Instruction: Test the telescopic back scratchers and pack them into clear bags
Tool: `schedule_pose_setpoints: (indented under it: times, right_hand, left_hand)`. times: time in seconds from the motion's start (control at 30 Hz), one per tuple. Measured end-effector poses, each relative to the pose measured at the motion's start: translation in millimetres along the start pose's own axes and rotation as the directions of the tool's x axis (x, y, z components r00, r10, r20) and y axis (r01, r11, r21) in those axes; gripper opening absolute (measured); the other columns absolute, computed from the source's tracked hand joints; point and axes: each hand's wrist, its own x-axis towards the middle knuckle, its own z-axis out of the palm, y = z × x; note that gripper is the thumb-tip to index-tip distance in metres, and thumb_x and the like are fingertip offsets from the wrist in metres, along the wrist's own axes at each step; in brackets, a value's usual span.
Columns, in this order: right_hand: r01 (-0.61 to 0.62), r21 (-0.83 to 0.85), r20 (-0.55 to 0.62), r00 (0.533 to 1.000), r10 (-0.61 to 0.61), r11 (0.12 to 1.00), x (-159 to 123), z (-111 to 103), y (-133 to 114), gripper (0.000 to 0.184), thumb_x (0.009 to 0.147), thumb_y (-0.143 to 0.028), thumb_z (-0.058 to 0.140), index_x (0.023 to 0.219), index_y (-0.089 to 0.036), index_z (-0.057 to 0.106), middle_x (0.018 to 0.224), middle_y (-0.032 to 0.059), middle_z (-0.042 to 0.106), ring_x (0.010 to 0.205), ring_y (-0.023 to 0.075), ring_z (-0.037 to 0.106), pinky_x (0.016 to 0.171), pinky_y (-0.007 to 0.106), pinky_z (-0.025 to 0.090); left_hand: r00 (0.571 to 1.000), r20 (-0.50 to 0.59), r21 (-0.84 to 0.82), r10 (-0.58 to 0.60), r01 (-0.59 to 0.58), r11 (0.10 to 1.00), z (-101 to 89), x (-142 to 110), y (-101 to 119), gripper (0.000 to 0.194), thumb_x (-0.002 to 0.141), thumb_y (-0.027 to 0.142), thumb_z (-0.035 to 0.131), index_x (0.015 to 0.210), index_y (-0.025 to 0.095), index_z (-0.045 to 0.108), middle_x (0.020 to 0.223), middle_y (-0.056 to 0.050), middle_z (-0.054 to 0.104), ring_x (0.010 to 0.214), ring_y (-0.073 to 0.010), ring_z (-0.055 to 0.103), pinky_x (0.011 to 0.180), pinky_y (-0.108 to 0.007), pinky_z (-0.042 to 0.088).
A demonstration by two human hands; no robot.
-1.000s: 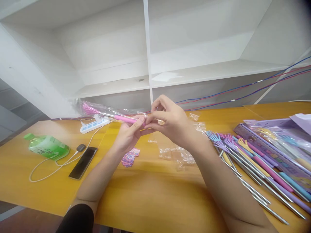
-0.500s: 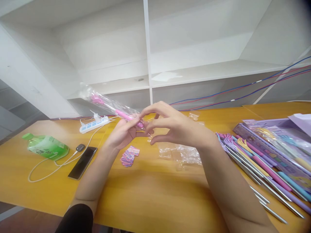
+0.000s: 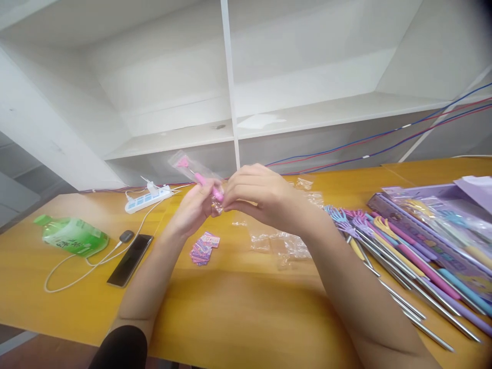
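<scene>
My left hand (image 3: 196, 207) is closed around a pink back scratcher (image 3: 200, 178) with a short metal rod, its claw end tilted up and away to the left. A clear plastic bag (image 3: 177, 158) covers the back scratcher. At the near end of the handle, my right hand (image 3: 265, 197) has its fingers pressed together on the bag's end; the fingertips are partly hidden. Several more back scratchers (image 3: 415, 256) in purple, pink, yellow and blue lie in a pile to the right of my right forearm.
Small printed cards (image 3: 203, 248) and flattened clear bags (image 3: 286, 243) lie on the wooden table (image 3: 238, 318). At left are a phone (image 3: 130, 260), a green bottle (image 3: 77, 234), a cable and a power strip (image 3: 149, 199). A purple box (image 3: 434, 246) of bagged back scratchers stands right.
The bagged back scratcher has swung toward me and to the right, its claw end nearer my hands. My right fingers, spread before, have closed at the bag's end.
</scene>
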Motion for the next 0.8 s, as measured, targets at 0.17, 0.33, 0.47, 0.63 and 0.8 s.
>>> schedule_pose_setpoints:
  times: [0.17, 0.33, 0.47, 0.63, 0.8]
  right_hand:
    - [-0.055, 0.061, 0.045, 0.998, 0.052, 0.997, 1.3, -1.5, -3.9, 0.017, 0.109, -0.021, 0.059, 0.101, -0.021, 0.074, 0.1, 0.0007, 0.076, 0.096, 0.0129, 0.064, 0.089, 0.029, 0.044]
    - [-0.106, 0.139, 0.05, 0.994, 0.1, 0.985, 2.6, 3.5, -6.7, 0.015, 0.107, -0.016, 0.06, 0.102, -0.018, 0.074, 0.103, 0.002, 0.072, 0.088, 0.01, 0.06, 0.078, 0.023, 0.044]
    - [-0.205, 0.155, 0.072, 0.978, 0.196, 0.966, 2.1, 7.8, -7.0, 0.013, 0.105, -0.018, 0.065, 0.099, -0.017, 0.076, 0.1, 0.0023, 0.066, 0.086, 0.0094, 0.058, 0.076, 0.023, 0.043]
    - [-0.339, 0.125, 0.094, 0.94, 0.329, 0.932, 2.4, 7.7, -9.4, 0.013, 0.103, -0.02, 0.066, 0.096, -0.018, 0.077, 0.094, 0.0006, 0.061, 0.08, 0.0085, 0.054, 0.073, 0.023, 0.04]
    - [-0.374, 0.124, 0.093, 0.927, 0.364, 0.919, 4.4, 6.0, -11.2, 0.013, 0.103, -0.019, 0.066, 0.094, -0.017, 0.075, 0.096, 0.0007, 0.064, 0.082, 0.009, 0.055, 0.075, 0.024, 0.04]
  left_hand:
    - [1.0, -0.013, 0.032, 0.007, -0.007, 0.999, 4.5, -1.7, 3.5, 0.039, 0.096, 0.051, 0.078, 0.111, 0.016, 0.073, 0.079, 0.0, 0.059, 0.063, -0.0088, 0.052, 0.056, -0.02, 0.044]
    - [0.996, 0.082, 0.062, 0.022, -0.027, 0.998, 8.3, -3.2, 1.6, 0.022, 0.097, 0.036, 0.08, 0.106, 0.019, 0.071, 0.085, -0.001, 0.063, 0.072, -0.0105, 0.061, 0.067, -0.022, 0.052]
    - [0.989, 0.143, 0.055, 0.037, -0.045, 0.997, 5.6, -2.0, -2.5, 0.024, 0.098, 0.038, 0.078, 0.113, 0.021, 0.071, 0.095, -0.003, 0.066, 0.075, -0.0105, 0.063, 0.07, -0.023, 0.054]
    - [0.99, 0.134, 0.044, 0.051, -0.057, 0.997, 3.1, -2.2, -4.2, 0.021, 0.1, 0.037, 0.075, 0.114, 0.022, 0.074, 0.097, -0.004, 0.067, 0.081, -0.0129, 0.065, 0.074, -0.026, 0.056]
    - [0.989, 0.136, 0.073, 0.059, -0.069, 0.995, 5.6, -3.6, -2.5, 0.022, 0.102, 0.038, 0.072, 0.113, 0.02, 0.076, 0.094, -0.005, 0.067, 0.082, -0.0135, 0.062, 0.079, -0.027, 0.055]
